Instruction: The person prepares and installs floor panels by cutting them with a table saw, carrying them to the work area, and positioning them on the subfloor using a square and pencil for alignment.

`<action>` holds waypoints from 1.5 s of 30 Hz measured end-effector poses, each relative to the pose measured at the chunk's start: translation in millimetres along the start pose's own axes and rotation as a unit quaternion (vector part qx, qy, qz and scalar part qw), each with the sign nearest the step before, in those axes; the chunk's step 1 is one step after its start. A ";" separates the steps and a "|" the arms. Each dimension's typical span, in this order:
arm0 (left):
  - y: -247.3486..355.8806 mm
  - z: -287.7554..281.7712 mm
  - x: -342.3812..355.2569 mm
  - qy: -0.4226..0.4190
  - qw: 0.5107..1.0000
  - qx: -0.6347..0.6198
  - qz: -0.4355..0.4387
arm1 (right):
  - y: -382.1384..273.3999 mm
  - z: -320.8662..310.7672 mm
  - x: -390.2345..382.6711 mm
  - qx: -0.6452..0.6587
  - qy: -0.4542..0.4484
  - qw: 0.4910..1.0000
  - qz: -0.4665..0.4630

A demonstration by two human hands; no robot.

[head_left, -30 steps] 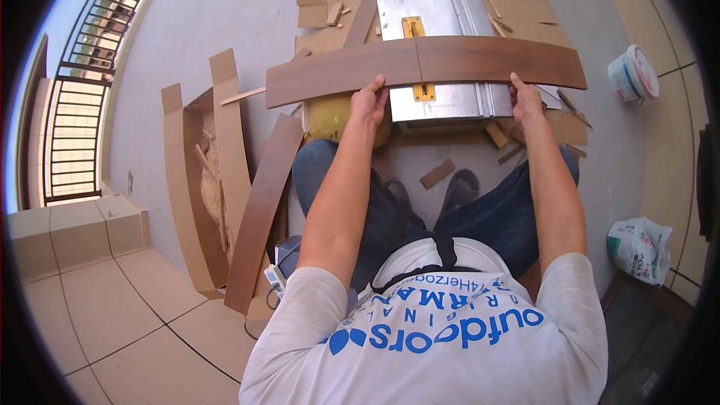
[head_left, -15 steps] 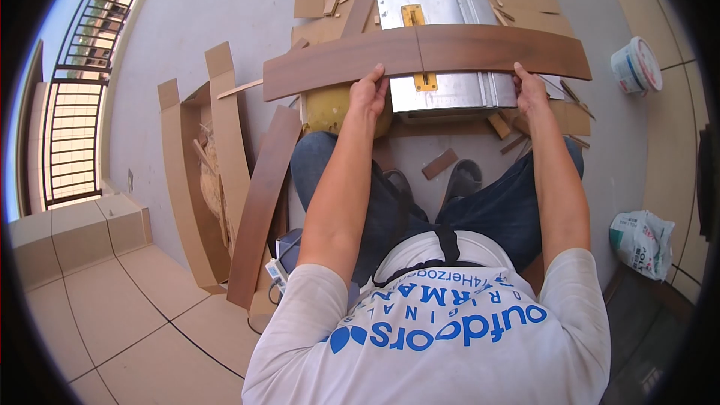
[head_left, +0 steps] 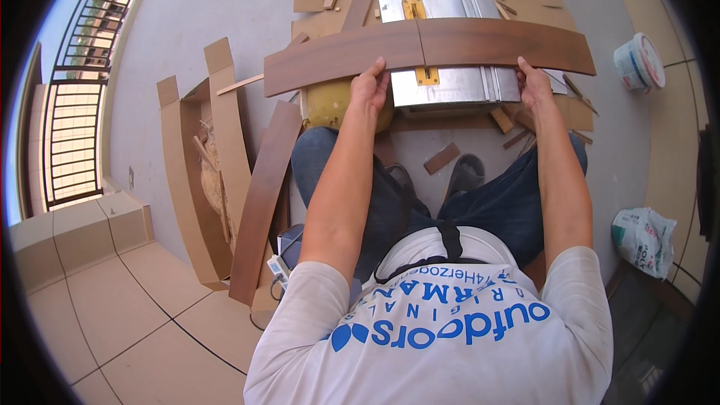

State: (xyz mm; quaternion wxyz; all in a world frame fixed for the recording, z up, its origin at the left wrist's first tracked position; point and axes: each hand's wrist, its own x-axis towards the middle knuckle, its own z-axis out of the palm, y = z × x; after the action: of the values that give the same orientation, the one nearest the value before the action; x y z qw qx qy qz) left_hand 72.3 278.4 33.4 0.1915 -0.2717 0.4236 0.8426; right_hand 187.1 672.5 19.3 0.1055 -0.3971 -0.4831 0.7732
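Note:
My left hand [head_left: 371,86] and my right hand [head_left: 532,82] are closed on the near edge of a long brown wooden board [head_left: 510,41], one on either side of a dark crosswise line near its middle. The board lies crosswise over a silver metal machine top [head_left: 457,86] with a slotted yellow insert [head_left: 413,9] partly covered by it. A yellow object [head_left: 326,109] sits under the board at left, its shape mostly hidden. Another brown plank [head_left: 262,202] lies lengthwise left of my legs, and a short wood offcut [head_left: 441,158] lies by my feet.
Cardboard [head_left: 547,0] with scraps is under the machine. A long cardboard box [head_left: 176,180] lies left, beside a tiled step [head_left: 75,229] and railing [head_left: 75,150]. A power strip [head_left: 277,270] with a cord is near my left elbow. A white bucket [head_left: 634,64] and plastic bag [head_left: 641,240] stand right.
The whole scene, board and machine included, has shifted upward in the view. My hands keep their grip, moving slightly farther up and, for the right one, a little rightward.

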 end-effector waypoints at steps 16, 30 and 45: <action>3.6 -11.8 -8.8 0.016 0.999 -0.027 -0.001 | 4.0 -3.8 8.1 0.167 0.062 0.983 -0.046; 11.2 -10.9 -18.5 0.008 1.000 -0.010 0.009 | 3.8 7.3 2.9 0.198 0.090 0.974 -0.065; 3.1 -3.9 -14.9 -0.015 1.000 -0.016 0.018 | 5.0 10.2 1.0 0.206 0.086 0.972 -0.077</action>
State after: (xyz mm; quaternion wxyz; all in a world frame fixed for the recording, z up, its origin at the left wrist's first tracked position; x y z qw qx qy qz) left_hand 83.4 272.1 42.6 0.1781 -0.2539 0.4118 0.8569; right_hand 180.2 663.8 16.9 0.2858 -0.3928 -0.3315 0.8088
